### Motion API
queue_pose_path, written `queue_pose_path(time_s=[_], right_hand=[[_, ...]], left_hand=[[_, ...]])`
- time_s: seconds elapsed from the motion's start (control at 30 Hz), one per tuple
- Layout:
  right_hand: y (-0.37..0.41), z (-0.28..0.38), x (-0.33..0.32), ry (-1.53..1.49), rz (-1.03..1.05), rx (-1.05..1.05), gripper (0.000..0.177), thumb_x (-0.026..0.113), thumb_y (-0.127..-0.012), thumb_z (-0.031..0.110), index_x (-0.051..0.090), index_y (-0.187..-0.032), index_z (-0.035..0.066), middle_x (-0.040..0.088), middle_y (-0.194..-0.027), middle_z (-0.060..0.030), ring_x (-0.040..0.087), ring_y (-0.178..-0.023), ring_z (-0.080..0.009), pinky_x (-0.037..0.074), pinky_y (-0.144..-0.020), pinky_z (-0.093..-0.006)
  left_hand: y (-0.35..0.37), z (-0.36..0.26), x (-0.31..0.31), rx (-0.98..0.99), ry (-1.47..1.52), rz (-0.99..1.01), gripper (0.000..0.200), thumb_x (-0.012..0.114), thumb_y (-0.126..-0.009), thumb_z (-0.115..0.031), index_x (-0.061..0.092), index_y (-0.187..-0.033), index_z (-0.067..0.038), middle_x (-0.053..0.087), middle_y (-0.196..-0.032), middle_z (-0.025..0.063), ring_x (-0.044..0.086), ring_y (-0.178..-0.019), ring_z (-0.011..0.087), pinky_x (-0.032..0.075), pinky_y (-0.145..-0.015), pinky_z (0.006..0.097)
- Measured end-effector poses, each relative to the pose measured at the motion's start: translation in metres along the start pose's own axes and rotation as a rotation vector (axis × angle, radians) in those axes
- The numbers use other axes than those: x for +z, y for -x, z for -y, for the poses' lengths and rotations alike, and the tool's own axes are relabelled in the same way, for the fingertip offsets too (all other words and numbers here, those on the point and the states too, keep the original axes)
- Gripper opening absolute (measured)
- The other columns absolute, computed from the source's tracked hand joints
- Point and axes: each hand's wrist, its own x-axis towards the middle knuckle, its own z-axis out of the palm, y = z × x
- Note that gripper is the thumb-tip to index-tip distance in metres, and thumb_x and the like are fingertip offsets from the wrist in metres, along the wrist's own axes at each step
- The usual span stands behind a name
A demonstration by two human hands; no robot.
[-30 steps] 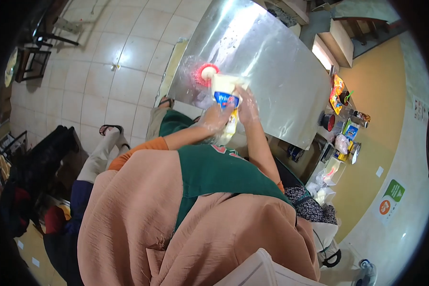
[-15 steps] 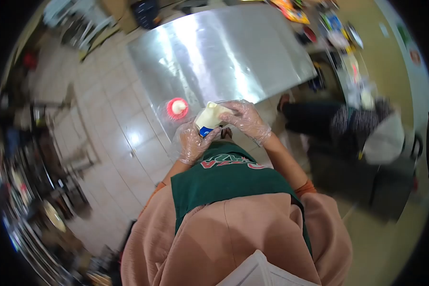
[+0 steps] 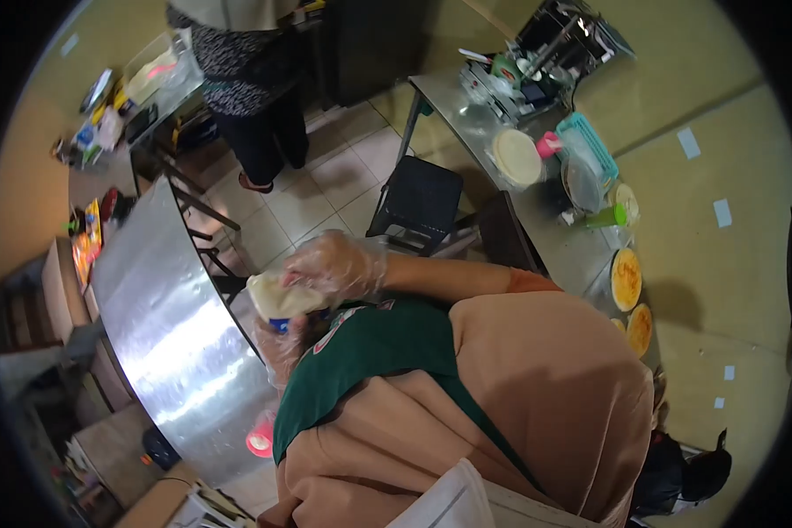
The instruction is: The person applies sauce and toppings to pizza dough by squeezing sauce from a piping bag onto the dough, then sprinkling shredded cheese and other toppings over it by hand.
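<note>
A soft cream-coloured packet with a blue label (image 3: 273, 295) is held in front of my green apron. From below, my left hand (image 3: 282, 348), in a clear plastic glove, is closed around it. My right hand (image 3: 334, 264), also gloved, has its fingers closed at the packet's top. What is inside the packet I cannot make out. A pink container with a whitish top (image 3: 260, 437) stands by the near edge of the steel table (image 3: 158, 308), below my left hand.
Another person (image 3: 246, 79) stands ahead, beyond a black stool (image 3: 421, 198). Along the wall at right runs a counter (image 3: 581, 255) with browned flat rounds (image 3: 627, 279), a pale stack of rounds (image 3: 517, 158), a turquoise basket (image 3: 587, 145) and a green-rimmed cup (image 3: 609, 216).
My view has swung to the right, so the steel table now lies at left and the wall counter shows. The packet remains in both hands, with my right hand now over its top.
</note>
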Motion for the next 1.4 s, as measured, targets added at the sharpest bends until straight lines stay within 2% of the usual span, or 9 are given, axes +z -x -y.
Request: queue_pose_path(time_s=[0.23, 0.37, 0.5, 0.67, 0.77, 0.83, 0.9, 1.13, 1.4], right_hand=[[0.038, -0.064, -0.203, -0.010, -0.209, 0.401, 0.034, 0.054, -0.093, 0.034, 0.065, -0.088, 0.002, 0.063, -0.080, -0.0194, 0.061, -0.077, -0.0372, 0.046, -0.071, -0.0407], [0.076, -0.088, -0.280, -0.006, -0.291, 0.454, 0.029, 0.055, -0.095, 0.027, 0.062, -0.087, 0.000, 0.059, -0.072, -0.0171, 0.055, -0.064, -0.0256, 0.045, -0.064, -0.0326], [0.101, -0.100, -0.323, -0.131, -0.351, 0.579, 0.025, 0.057, -0.094, 0.022, 0.062, -0.086, -0.001, 0.058, -0.071, -0.0060, 0.053, -0.070, -0.0091, 0.044, -0.065, -0.0277], [0.077, -0.114, -0.322, -0.220, -0.329, 0.557, 0.024, 0.056, -0.094, 0.021, 0.063, -0.089, -0.001, 0.058, -0.074, -0.0022, 0.050, -0.070, -0.0080, 0.044, -0.063, -0.0269], [0.039, -0.122, -0.309, -0.205, -0.266, 0.588, 0.026, 0.056, -0.094, 0.024, 0.063, -0.087, -0.001, 0.060, -0.077, -0.0056, 0.054, -0.071, -0.0128, 0.044, -0.065, -0.0298], [0.000, -0.121, -0.292, 0.428, -0.113, 0.346, 0.030, 0.054, -0.094, 0.027, 0.062, -0.090, -0.001, 0.063, -0.087, -0.0149, 0.060, -0.080, -0.0270, 0.045, -0.072, -0.0377], [-0.026, -0.127, -0.245, 0.463, -0.125, 0.129, 0.032, 0.051, -0.094, 0.028, 0.062, -0.098, -0.001, 0.061, -0.097, -0.0222, 0.058, -0.091, -0.0386, 0.044, -0.080, -0.0442], [-0.052, -0.071, -0.047, -0.146, 0.455, -0.108, 0.032, 0.050, -0.094, 0.029, 0.060, -0.106, 0.001, 0.063, -0.092, -0.0208, 0.061, -0.086, -0.0386, 0.047, -0.077, -0.0419], [-0.078, 0.038, 0.203, 0.106, 0.984, -0.619, 0.030, 0.045, -0.092, 0.031, 0.062, -0.098, 0.007, 0.065, -0.093, -0.0184, 0.061, -0.090, -0.0380, 0.049, -0.077, -0.0451]], left_hand=[[-0.121, -0.011, 0.153, -0.109, -0.168, 0.286, 0.054, 0.081, -0.075, -0.021, 0.055, -0.115, 0.005, 0.067, -0.100, 0.0102, 0.064, -0.083, 0.0161, 0.051, -0.072, 0.0277], [-0.164, -0.027, 0.248, -0.153, -0.048, 0.581, 0.054, 0.077, -0.080, -0.020, 0.051, -0.121, 0.005, 0.066, -0.106, 0.0121, 0.063, -0.090, 0.0165, 0.050, -0.079, 0.0310], [-0.184, -0.038, 0.311, -0.109, 0.017, 0.680, 0.068, 0.083, -0.071, -0.034, 0.053, -0.120, 0.002, 0.065, -0.107, 0.0093, 0.061, -0.098, 0.0178, 0.048, -0.087, 0.0325], [-0.199, -0.067, 0.314, -0.056, -0.061, 0.614, 0.073, 0.086, -0.065, -0.036, 0.054, -0.119, -0.001, 0.065, -0.107, 0.0080, 0.061, -0.097, 0.0161, 0.049, -0.087, 0.0314], [-0.192, -0.091, 0.297, -0.064, 0.043, 0.379, 0.065, 0.085, -0.068, -0.028, 0.055, -0.120, -0.002, 0.065, -0.107, 0.0078, 0.061, -0.095, 0.0147, 0.049, -0.087, 0.0316], [-0.183, -0.092, 0.270, -0.084, 0.067, 0.162, 0.064, 0.084, -0.069, -0.025, 0.054, -0.122, -0.003, 0.065, -0.108, 0.0078, 0.061, -0.095, 0.0141, 0.049, -0.087, 0.0316], [-0.164, -0.088, 0.239, -0.026, 0.193, -0.076, 0.064, 0.084, -0.070, -0.025, 0.054, -0.122, -0.003, 0.064, -0.109, 0.0075, 0.060, -0.096, 0.0136, 0.049, -0.087, 0.0309], [-0.016, -0.051, 0.157, 0.103, 0.294, -0.946, 0.052, 0.079, -0.077, -0.028, 0.057, -0.117, -0.003, 0.064, -0.107, 0.0060, 0.058, -0.095, 0.0119, 0.047, -0.084, 0.0296], [0.086, -0.012, 0.010, 0.266, 0.886, -1.581, 0.047, 0.072, -0.084, -0.032, 0.055, -0.119, -0.004, 0.064, -0.101, 0.0075, 0.063, -0.086, 0.0164, 0.053, -0.076, 0.0328]])
